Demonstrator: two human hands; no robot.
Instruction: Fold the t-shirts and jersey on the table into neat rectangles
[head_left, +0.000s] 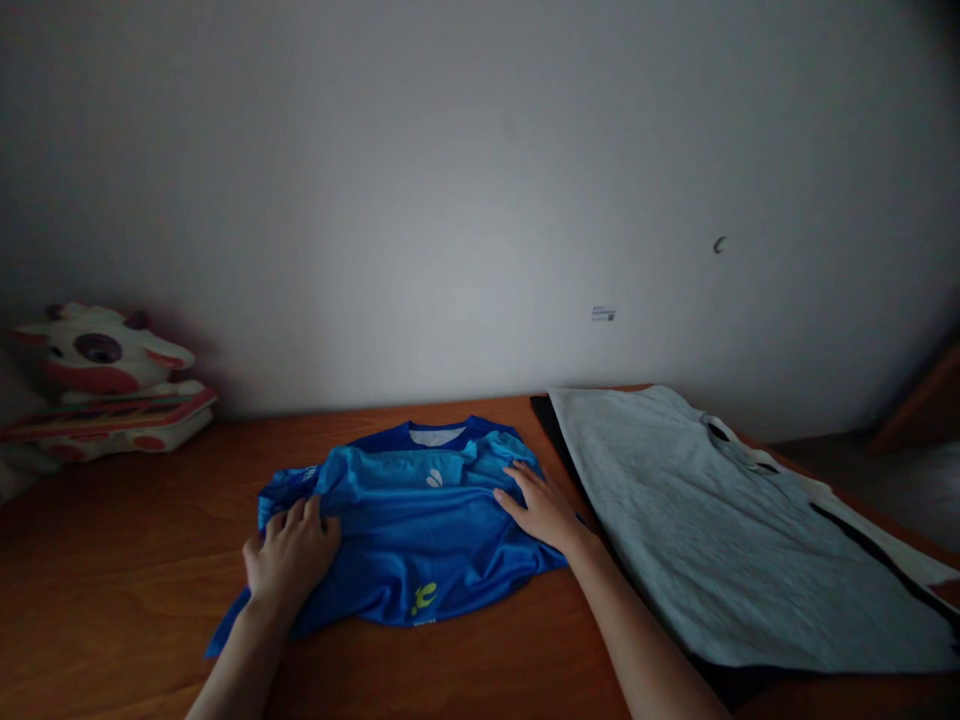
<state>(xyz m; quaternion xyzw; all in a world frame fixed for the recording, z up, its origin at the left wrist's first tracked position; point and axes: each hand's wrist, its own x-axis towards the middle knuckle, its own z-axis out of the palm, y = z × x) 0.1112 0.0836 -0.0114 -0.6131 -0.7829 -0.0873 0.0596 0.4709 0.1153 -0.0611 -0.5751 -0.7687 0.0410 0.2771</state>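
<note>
A shiny blue T-shirt [405, 530] lies on the wooden table, its neckline toward the wall. It has a small white logo on the chest and a yellow-green print near the lower edge. Folds run across the chest, and the sleeves are bunched. On the shirt's left edge rests my left hand [291, 550], fingers bent over the fabric; whether cloth is pinched under them I cannot see. My right hand [541, 510] lies on the right side of the shirt near the sleeve, with fingers spread and palm down.
Right of the blue shirt, a light grey garment [720, 540] lies flat over darker and white cloth. At the far left stands a cow-shaped toy keyboard [112, 390]. The wooden table [112, 560] meets a pale wall [450, 200], which bears a small label [603, 314].
</note>
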